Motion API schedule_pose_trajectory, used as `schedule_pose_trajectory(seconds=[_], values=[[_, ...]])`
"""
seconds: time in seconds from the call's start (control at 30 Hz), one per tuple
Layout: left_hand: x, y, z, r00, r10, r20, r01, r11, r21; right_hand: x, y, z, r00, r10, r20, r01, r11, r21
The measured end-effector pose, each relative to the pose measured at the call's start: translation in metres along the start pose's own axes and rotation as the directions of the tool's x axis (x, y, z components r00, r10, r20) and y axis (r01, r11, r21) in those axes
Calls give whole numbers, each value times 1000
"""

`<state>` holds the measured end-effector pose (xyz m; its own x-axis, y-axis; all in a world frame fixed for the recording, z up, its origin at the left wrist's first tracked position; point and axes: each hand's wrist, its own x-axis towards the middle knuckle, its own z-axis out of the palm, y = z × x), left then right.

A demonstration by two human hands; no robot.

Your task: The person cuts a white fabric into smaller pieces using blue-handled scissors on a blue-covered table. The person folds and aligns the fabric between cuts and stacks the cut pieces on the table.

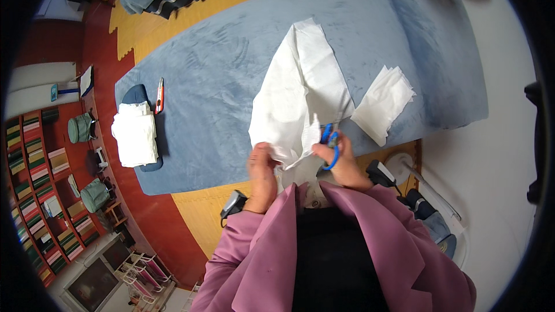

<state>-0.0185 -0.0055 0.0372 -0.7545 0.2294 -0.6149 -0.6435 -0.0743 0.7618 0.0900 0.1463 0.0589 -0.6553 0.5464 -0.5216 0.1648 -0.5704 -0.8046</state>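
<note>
A large white sheet (281,95), thin like non-woven cloth and partly folded, lies across the blue-covered bed (208,81), its near end lifted over the edge. My left hand (262,174) is closed on the near left corner, thumb and fingers pinching it. Blue-handled scissors (331,151) sit in my right hand (346,167), blades pointing away and up. My right thumb also touches the near right edge of the sheet. Whether the blades are apart is too small to tell. Just right of the scissors lies a small pile of cut white pieces (384,104).
At the bed's left end a folded white stack (135,136) rests on a dark blue cushion-like thing, beside an orange utility knife (160,96). A white stand (430,188) and a dark device (381,172) are at the near right. Shelves (43,188) line the far left.
</note>
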Motion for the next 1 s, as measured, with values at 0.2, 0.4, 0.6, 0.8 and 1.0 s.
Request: schedule_pose_trajectory(seconds=[0.2,0.4,0.6,0.8,1.0], values=[[100,48,-146,952,229,-203,-158,935,317,10,-34,-53,988,-78,-135,77,997,-8],[210,107,-285,882,375,-287,-161,810,564,17,-73,-72,957,-269,-110,253,958,-136],[288,140,-317,735,632,-248,-67,431,900,29,-90,-55,932,-355,-71,294,857,-424],[145,95,-111,906,270,326,-386,840,380,31,-81,-19,967,-248,-48,245,967,-67],[47,15,8,640,270,720,-756,391,525,-14,-112,-49,856,-515,-56,503,852,-145]])
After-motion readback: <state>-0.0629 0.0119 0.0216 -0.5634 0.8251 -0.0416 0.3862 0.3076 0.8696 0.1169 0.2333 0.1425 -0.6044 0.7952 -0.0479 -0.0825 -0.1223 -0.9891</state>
